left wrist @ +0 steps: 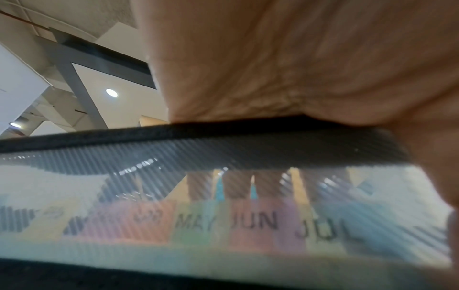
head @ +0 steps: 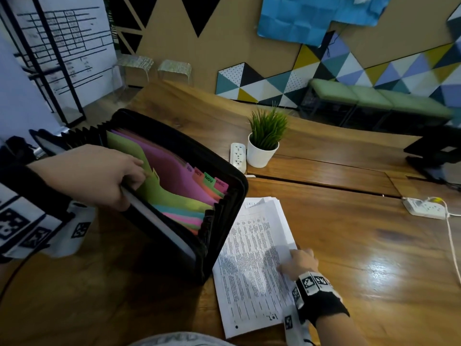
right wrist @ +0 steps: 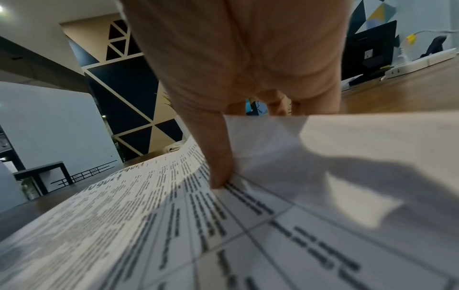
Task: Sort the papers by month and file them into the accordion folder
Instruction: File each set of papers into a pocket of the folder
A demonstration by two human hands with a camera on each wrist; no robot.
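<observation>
On the left we see the left hand [head: 99, 174] curled over the near wall of the accordion folder [head: 222, 236], its fingers [head: 136, 162] dipping inside against a green divider [head: 149, 186] while the thumb sits on the outer face, so the wall is pinched between them. The wrist comes in from the left edge, palm down, wearing a black band with printed markers. The folder stands open on the wooden bench [head: 349, 245], tilted, its black pleats fanned and coloured dividers showing tabs reading NOV and DEC; through the left wrist camera we read MAY, JUN and JUL on more tabs [left wrist: 253, 222]. Just right of the folder lies the stack of papers [head: 249, 258], printed with dense tables. The right hand [head: 298, 263] rests at the stack's right edge, fingers [right wrist: 218, 157] bent, thumb on top and the others beneath, lifting the edge of the top sheet [right wrist: 323, 149], which bears the word August. Farther back stand a potted plant [head: 265, 141] and a power strip [head: 238, 153].
</observation>
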